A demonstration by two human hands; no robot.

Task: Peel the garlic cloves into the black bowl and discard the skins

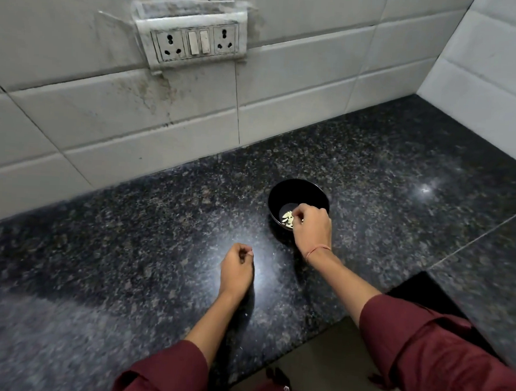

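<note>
A small black bowl [287, 194] stands on the dark speckled granite counter [125, 262]. Several pale garlic cloves [287, 219] lie in its bottom. My right hand [312, 229] hovers over the bowl's near rim with curled fingers; whether a clove sits between the fingertips is hidden. My left hand [236, 269] rests to the left of the bowl, apart from it, fingers curled inward. I cannot see whether it holds skins.
A white tiled wall rises behind the counter, with a socket and switch panel [196, 42] on it. A second tiled wall closes the right corner. The counter's front edge [317, 335] runs diagonally near my sleeves, with floor below it.
</note>
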